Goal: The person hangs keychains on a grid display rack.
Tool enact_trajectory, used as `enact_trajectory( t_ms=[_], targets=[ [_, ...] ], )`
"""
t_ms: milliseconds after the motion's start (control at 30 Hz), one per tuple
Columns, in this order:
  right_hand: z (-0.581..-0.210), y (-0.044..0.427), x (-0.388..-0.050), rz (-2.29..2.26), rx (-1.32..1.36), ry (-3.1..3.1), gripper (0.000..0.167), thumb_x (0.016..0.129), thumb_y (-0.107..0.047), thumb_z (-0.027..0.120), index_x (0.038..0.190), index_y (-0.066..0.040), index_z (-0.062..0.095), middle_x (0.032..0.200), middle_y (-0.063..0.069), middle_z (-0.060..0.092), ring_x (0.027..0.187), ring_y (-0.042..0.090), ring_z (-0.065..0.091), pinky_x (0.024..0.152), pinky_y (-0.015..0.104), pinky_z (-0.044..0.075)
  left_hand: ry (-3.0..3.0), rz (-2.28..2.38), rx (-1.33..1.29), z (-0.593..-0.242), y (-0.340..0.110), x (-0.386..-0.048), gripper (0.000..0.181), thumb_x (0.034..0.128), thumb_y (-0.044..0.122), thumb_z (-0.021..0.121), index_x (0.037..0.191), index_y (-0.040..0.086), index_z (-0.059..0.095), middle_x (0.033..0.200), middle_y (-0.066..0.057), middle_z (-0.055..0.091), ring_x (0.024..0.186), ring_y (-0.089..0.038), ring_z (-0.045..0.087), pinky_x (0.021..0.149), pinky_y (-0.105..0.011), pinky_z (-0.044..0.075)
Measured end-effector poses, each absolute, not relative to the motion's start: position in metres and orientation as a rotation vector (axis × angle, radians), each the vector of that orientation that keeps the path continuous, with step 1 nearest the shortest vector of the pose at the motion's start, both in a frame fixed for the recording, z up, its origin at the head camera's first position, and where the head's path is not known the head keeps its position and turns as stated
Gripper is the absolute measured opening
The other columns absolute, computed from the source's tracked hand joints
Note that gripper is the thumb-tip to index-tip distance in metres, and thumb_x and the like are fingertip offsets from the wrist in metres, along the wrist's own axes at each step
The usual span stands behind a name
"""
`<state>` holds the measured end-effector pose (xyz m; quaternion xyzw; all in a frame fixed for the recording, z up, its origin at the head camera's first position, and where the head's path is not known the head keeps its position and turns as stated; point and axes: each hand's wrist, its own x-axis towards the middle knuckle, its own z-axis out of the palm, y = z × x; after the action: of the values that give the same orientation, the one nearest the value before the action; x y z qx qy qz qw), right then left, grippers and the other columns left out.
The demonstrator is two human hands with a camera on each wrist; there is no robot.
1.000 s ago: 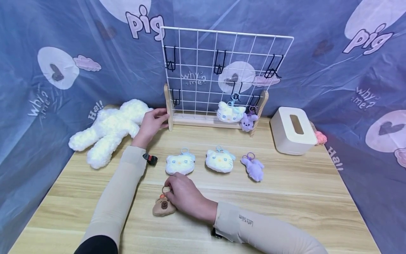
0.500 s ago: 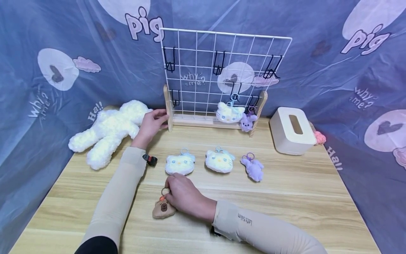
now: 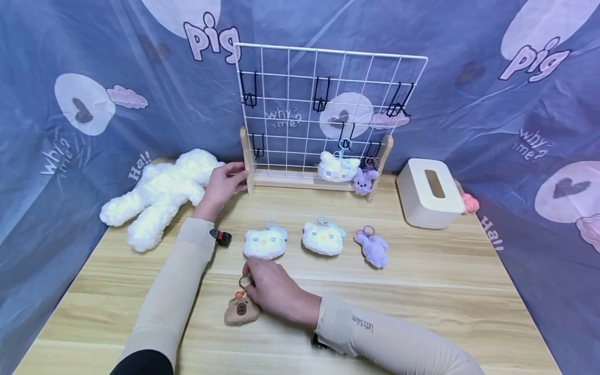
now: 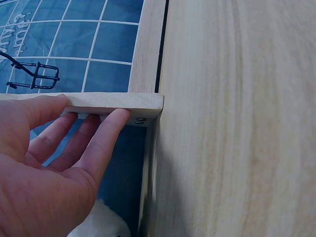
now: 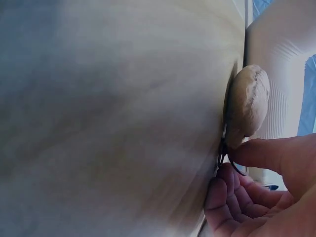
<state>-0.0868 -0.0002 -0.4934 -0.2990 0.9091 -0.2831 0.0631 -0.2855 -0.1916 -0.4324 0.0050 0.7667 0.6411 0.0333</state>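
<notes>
My left hand [image 3: 224,188] lies against the outer side of the rack's left wooden post [image 3: 247,162]. In the left wrist view, fingertips of that hand [image 4: 64,158] touch the post [image 4: 113,101], fingers fairly straight. Lower on the table, my right hand [image 3: 278,289] pinches the ring of a brown plush keychain [image 3: 241,311], which lies face up. The right wrist view has the plush [image 5: 249,98] beside the thumb, the dark ring between thumb and fingers of my right hand [image 5: 261,192]. Behind are two white cat plushes [image 3: 264,244] [image 3: 323,239] and a purple one [image 3: 373,251].
A white wire grid [image 3: 286,94] with several black hooks stands at the back; a white cat plush [image 3: 338,167] and a purple plush [image 3: 364,180] hang low at its right. A large white fluffy toy [image 3: 164,190] lies left, a white tissue box [image 3: 430,194] stands right.
The camera view has shifted slightly. Both hands keep their places, the left at the post and the right at the brown keychain's ring.
</notes>
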Motion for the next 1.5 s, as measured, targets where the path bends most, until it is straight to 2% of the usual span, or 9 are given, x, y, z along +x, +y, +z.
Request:
enact_trajectory(
  t_ms=[167,333,567,667,933,1100,1233,1500],
  targets=[
    [-0.503,0.002,-0.091,-0.907,-0.917,2.727,0.016,0.097,-0.016,0.083,0.09,-0.026,0.071,0.077,-0.021,0.057,0.07,-0.006,0.053,0.06,0.008,0.046,2.36,1.966,0.02,-0.434,-0.192,-0.286,0.046,0.115,0.015,0.065,0.156,-0.004,0.06,0.15,-0.028,0.059,0.134,-0.04,0.066,0.11,-0.041,0.069],
    [-0.494,0.005,-0.092,-1.019,-0.87,2.637,0.016,0.097,-0.015,0.082,0.089,-0.026,0.075,0.072,-0.025,0.059,0.064,-0.013,0.052,0.06,0.004,0.048,2.359,1.973,0.027,-0.435,-0.193,-0.287,0.045,0.115,0.015,0.065,0.156,-0.004,0.06,0.149,-0.028,0.06,0.132,-0.039,0.067,0.108,-0.039,0.07],
    [-0.439,0.01,-0.081,-1.095,-0.812,2.56,0.008,0.1,-0.009,0.079,0.094,-0.013,0.082,0.076,-0.011,0.072,0.066,-0.008,0.055,0.062,0.01,0.053,2.359,1.972,0.023,-0.434,-0.193,-0.288,0.045,0.1151,0.015,0.065,0.156,-0.003,0.06,0.15,-0.028,0.06,0.132,-0.038,0.067,0.11,-0.04,0.069],
    [-0.423,0.01,-0.078,-1.095,-0.763,2.55,0.007,0.102,-0.009,0.079,0.096,-0.01,0.083,0.077,-0.007,0.074,0.066,-0.009,0.054,0.063,0.008,0.052,2.357,1.976,0.019,-0.434,-0.193,-0.287,0.045,0.115,0.015,0.065,0.156,-0.003,0.06,0.151,-0.028,0.06,0.133,-0.039,0.067,0.111,-0.042,0.069],
    [-0.417,0.014,-0.081,-1.175,-0.748,2.539,0.01,0.104,-0.008,0.077,0.097,-0.011,0.083,0.078,-0.007,0.073,0.067,-0.008,0.053,0.061,0.01,0.052,2.367,1.969,0.021,-0.434,-0.193,-0.288,0.045,0.1152,0.014,0.064,0.157,-0.003,0.06,0.151,-0.028,0.06,0.132,-0.038,0.068,0.109,-0.04,0.069],
    [-0.414,0.013,-0.081,-1.217,-0.77,2.538,0.011,0.105,-0.011,0.076,0.097,-0.012,0.082,0.08,-0.006,0.074,0.069,-0.008,0.055,0.065,0.01,0.054,2.379,1.968,0.027,-0.435,-0.193,-0.287,0.045,0.1151,0.014,0.064,0.155,-0.005,0.06,0.15,-0.029,0.061,0.128,-0.034,0.069,0.104,-0.035,0.071],
    [-0.408,0.013,-0.082,-1.246,-0.766,2.535,0.011,0.107,-0.014,0.075,0.098,-0.012,0.083,0.083,-0.007,0.074,0.072,-0.008,0.057,0.068,0.009,0.054,2.389,1.965,0.026,-0.435,-0.192,-0.287,0.044,0.1152,0.015,0.064,0.155,-0.004,0.062,0.149,-0.027,0.062,0.123,-0.029,0.07,0.105,-0.036,0.071],
    [-0.399,0.013,-0.082,-1.304,-0.805,2.568,0.01,0.104,-0.013,0.077,0.101,-0.014,0.086,0.09,-0.003,0.078,0.078,-0.009,0.059,0.073,0.008,0.056,2.377,1.972,0.024,-0.434,-0.193,-0.287,0.044,0.115,0.014,0.064,0.155,-0.004,0.061,0.149,-0.028,0.062,0.129,-0.036,0.069,0.107,-0.039,0.07]
  ],
)
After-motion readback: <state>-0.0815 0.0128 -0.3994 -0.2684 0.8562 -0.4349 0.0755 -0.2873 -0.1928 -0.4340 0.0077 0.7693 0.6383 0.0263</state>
